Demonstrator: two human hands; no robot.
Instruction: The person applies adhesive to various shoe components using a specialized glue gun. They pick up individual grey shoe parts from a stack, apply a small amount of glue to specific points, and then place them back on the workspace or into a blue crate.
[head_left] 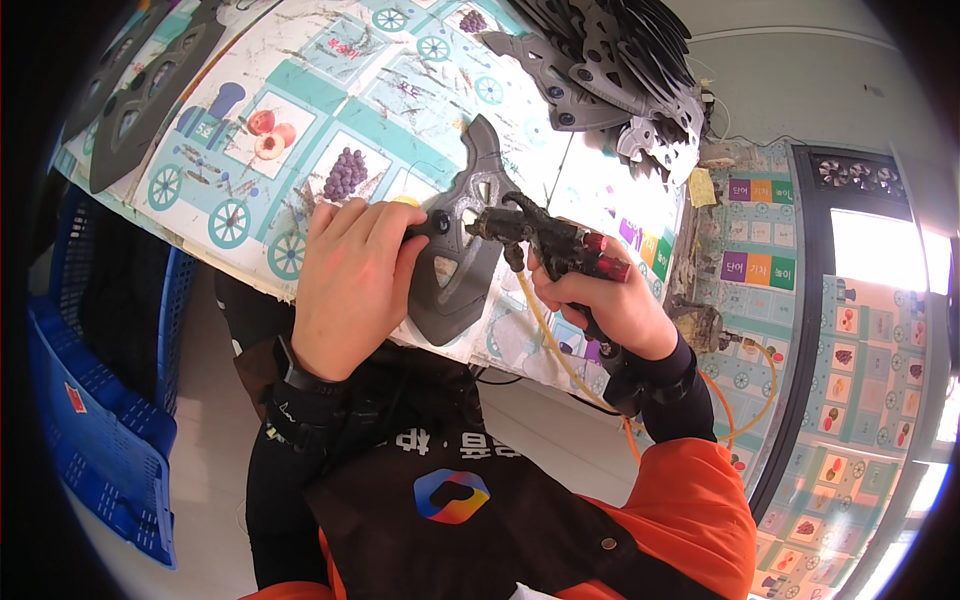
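Note:
A curved grey plastic part (452, 300) with several cut-out holes rests on the table near its front edge. My left hand (355, 272) is closed on the left side of this part, with thumb and fingers pinching a dark bit that sticks out there. In my right hand (618, 305) is a black spray gun (556, 240) with red knobs, gripped by its handle. Its nozzle points left, close over the upper middle of the grey part. Some right-hand fingers are hidden behind the gun.
A printed sheet with fruit and train pictures covers the table (290, 215). Similar dark parts are piled (610, 75) at the far right, and others lie at the far left (150, 105). Blue plastic crates (105, 425) stand lower left. A yellowish hose (548, 330) hangs from the gun.

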